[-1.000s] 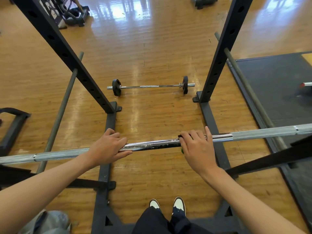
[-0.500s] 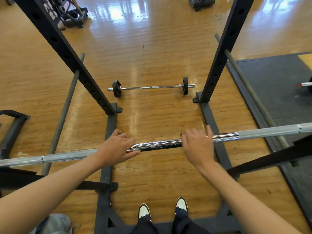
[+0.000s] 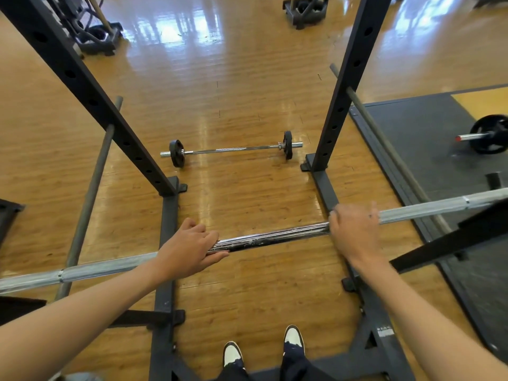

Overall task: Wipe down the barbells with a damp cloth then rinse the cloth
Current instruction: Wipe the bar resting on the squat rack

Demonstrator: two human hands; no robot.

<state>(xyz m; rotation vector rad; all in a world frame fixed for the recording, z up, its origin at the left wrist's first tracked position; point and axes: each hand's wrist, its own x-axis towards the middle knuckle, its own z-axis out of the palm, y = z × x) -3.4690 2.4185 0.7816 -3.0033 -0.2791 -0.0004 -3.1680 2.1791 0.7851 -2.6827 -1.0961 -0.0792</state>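
Note:
A long chrome barbell [image 3: 275,237] lies across the black squat rack at about waist height. Its middle is smooth and shiny, and its outer parts are knurled. My left hand [image 3: 189,248] rests on the bar left of centre with its fingers laid fairly straight along it. My right hand [image 3: 354,232] grips the bar right of centre, fingers curled over the top. The cloth is hidden under that palm. On the wood floor beyond the rack lies a short barbell [image 3: 233,149] with small black plates.
Black rack uprights [image 3: 343,92] [image 3: 82,86] rise on both sides, with grey safety bars [image 3: 90,188] sloping outside them. A black rubber mat [image 3: 426,138] at right holds another plated barbell [image 3: 489,134]. Equipment stands [image 3: 305,9] sit at the far end. My shoes [image 3: 294,336] stand inside the rack base.
My right hand slid to the right along the bar, reaching the knurled part. The green cloth edge seen under it earlier is now covered. My left hand stayed on the bar.

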